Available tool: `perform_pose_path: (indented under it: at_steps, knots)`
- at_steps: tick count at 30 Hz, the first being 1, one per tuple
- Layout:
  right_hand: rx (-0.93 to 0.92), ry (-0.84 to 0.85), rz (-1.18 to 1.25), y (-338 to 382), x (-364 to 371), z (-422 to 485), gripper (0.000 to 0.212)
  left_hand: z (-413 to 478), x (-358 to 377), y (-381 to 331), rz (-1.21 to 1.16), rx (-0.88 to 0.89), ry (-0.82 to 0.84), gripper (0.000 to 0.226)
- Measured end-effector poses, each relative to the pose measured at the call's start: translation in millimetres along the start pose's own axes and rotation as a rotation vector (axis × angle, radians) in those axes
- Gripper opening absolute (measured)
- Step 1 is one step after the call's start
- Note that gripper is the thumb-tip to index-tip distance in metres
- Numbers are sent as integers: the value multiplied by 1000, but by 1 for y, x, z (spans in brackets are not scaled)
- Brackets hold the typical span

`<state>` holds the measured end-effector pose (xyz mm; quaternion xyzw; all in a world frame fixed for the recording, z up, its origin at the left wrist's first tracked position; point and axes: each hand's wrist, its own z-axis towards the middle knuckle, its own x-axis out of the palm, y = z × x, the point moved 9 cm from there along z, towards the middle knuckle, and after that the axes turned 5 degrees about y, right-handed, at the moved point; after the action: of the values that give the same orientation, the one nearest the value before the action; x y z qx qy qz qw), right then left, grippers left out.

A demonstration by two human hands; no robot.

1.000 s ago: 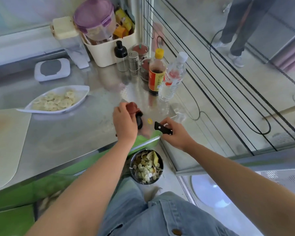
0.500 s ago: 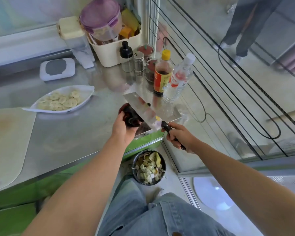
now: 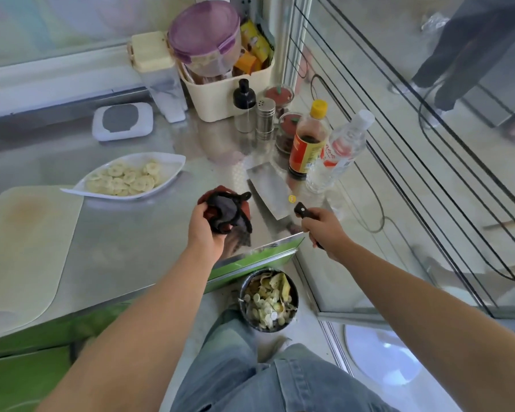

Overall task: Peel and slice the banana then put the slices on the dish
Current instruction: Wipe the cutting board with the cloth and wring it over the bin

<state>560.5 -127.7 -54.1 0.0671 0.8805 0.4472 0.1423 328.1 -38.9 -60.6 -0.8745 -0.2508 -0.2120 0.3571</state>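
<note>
While our left hand (image 3: 205, 230) clutches one dark cloth (image 3: 223, 211), our right hand (image 3: 324, 230) grips one cleaver (image 3: 269, 188) near the counter's (image 3: 131, 233) front right corner.

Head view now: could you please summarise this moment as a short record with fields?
left hand: grips a dark cloth, left of the cleaver
right hand: holds the cleaver's black handle
dish: white, holds banana slices
cutting board: on the counter, left of the dish
bucket: on the floor, holds peel scraps
</note>
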Motion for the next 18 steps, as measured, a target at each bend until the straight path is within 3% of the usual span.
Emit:
perform_pose_path:
  at_steps: [7, 12, 15, 18]
  knots:
    - [-15, -66, -103, 27, 24, 52, 21, 17, -4, -16, 216, -41, 64, 26]
    - [-114, -131, -409, 38, 30, 81, 67, 29, -8, -22, 384, -108, 14, 37]
    - [-129, -145, -541, 34, 33, 85, 75, 31, -4, -25, 446, -116, 49, 46]
    - [-164, -144, -600, 33, 36, 81, 79, 30, 2, -22, 455, -112, 74, 40]
